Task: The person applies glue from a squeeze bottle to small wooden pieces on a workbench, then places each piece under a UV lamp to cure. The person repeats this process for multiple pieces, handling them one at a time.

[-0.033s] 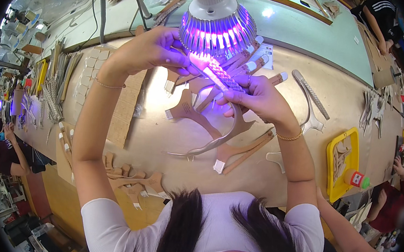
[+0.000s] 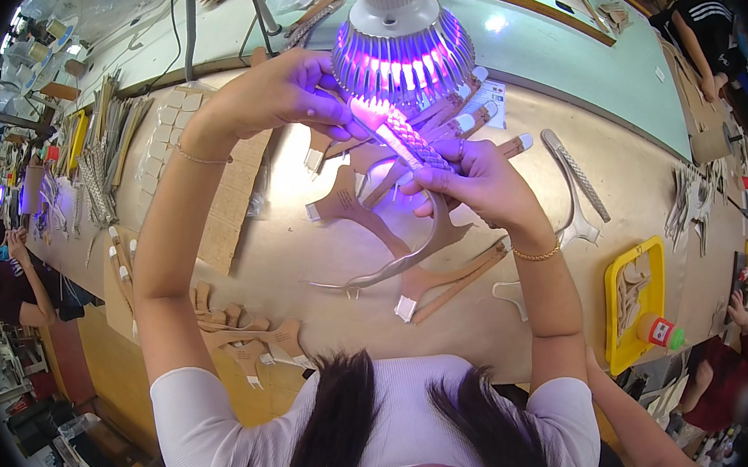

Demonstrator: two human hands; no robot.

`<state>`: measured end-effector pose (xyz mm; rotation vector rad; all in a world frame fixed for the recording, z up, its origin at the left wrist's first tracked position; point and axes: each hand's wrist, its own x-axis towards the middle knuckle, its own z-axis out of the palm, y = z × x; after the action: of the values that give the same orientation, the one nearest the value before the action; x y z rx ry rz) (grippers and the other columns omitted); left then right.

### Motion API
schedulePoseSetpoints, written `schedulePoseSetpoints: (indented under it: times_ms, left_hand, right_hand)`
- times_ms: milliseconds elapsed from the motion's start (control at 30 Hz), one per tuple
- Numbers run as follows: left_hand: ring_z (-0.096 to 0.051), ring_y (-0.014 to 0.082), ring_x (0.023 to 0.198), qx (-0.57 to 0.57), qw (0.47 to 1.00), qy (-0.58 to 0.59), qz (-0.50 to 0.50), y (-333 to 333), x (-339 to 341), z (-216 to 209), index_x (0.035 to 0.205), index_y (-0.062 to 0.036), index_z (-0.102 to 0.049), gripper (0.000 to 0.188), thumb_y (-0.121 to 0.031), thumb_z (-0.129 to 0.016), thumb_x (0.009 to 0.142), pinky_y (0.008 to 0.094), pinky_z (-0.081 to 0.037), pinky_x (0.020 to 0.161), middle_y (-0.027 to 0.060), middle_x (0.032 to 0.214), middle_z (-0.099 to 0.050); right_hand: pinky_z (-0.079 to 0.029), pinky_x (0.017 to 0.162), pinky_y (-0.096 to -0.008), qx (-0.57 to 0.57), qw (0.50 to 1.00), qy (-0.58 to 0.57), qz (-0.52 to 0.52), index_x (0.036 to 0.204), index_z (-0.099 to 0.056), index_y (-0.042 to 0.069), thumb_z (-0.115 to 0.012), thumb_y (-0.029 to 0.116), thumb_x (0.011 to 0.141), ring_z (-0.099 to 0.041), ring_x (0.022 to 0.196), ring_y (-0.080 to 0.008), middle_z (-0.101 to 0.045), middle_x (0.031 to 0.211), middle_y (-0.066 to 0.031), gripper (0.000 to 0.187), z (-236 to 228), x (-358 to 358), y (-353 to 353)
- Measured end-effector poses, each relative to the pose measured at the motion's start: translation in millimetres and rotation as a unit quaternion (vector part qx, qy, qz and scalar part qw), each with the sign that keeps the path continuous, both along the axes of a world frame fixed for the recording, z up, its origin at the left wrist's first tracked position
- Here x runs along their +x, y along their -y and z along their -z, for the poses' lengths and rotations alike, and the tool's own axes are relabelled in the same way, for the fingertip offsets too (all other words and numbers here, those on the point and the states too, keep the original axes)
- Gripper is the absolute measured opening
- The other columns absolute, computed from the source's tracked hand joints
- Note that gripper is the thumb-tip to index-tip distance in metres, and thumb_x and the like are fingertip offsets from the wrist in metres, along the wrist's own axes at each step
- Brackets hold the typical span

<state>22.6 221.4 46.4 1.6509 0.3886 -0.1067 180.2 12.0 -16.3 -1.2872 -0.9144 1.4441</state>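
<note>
Both hands hold a braided strap close beneath a ribbed lamp that glows purple. My left hand pinches its upper left end, fingers closed. My right hand is closed around the lower right part of the braid, thumb on top. From there a smooth grey-beige tail curves down to the left and ends in thin strips just over the table. Under my hands lie tan forked strap pieces with pale tips. The purple glare partly hides the braid's surface and my left fingertips.
A finished-looking braided piece lies right of my right hand. Beyond it are a yellow tray and a green-capped bottle. Cardboard lies on the left, with more forked pieces near me. Other people sit at both sides.
</note>
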Motion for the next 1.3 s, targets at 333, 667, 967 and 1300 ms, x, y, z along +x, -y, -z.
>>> schedulePoseSetpoints:
  times_ms: [333, 667, 967, 1300]
  left_hand:
    - [-0.066, 0.0188, 0.085, 0.007, 1.0, 0.01, -0.005, -5, 3, -1, 0.111, 0.0052, -0.053, 0.033, -0.001, -0.064, 0.081, 0.0307, -0.057, 0.077, 0.0153, 0.098, -0.066]
    - [-0.066, 0.0144, 0.076, 0.029, 0.999, 0.014, -0.026, 6, 9, -2, 0.101, 0.006, -0.06, 0.026, -0.007, -0.068, 0.081, 0.0253, -0.056, 0.066, 0.0111, 0.087, -0.067]
    - [-0.063, 0.0124, 0.068, 0.033, 0.998, 0.044, -0.04, 8, 11, 10, 0.098, 0.003, -0.064, 0.023, -0.009, -0.07, 0.079, 0.0244, -0.054, 0.059, 0.0086, 0.084, -0.067]
    - [-0.066, 0.015, 0.074, 0.015, 0.998, 0.045, -0.046, 11, 13, 11, 0.098, 0.0027, -0.065, 0.024, -0.009, -0.071, 0.078, 0.0262, -0.055, 0.065, 0.0099, 0.089, -0.068]
  right_hand:
    - [-0.055, 0.064, -0.0225, 0.003, 1.0, 0.017, -0.001, 0.105, -0.06, -0.005, -0.062, 0.016, 0.088, -0.066, 0.07, -0.0123, -0.068, 0.087, -0.0098, 0.027, -3, 4, -6]
    - [-0.052, 0.062, -0.0212, 0.024, 1.0, 0.012, -0.005, 0.102, -0.062, -0.003, -0.063, 0.016, 0.088, -0.065, 0.069, -0.01, -0.068, 0.085, -0.0077, 0.024, -4, 5, -5]
    - [-0.054, 0.06, -0.0217, 0.038, 0.999, 0.018, -0.009, 0.108, -0.058, -0.006, -0.059, 0.014, 0.088, -0.066, 0.065, -0.0129, -0.068, 0.086, -0.0102, 0.028, -2, 4, -5]
    - [-0.055, 0.061, -0.023, 0.042, 0.999, 0.01, -0.007, 0.109, -0.059, -0.005, -0.059, 0.014, 0.089, -0.066, 0.069, -0.0135, -0.067, 0.088, -0.0101, 0.028, -6, 3, -4]
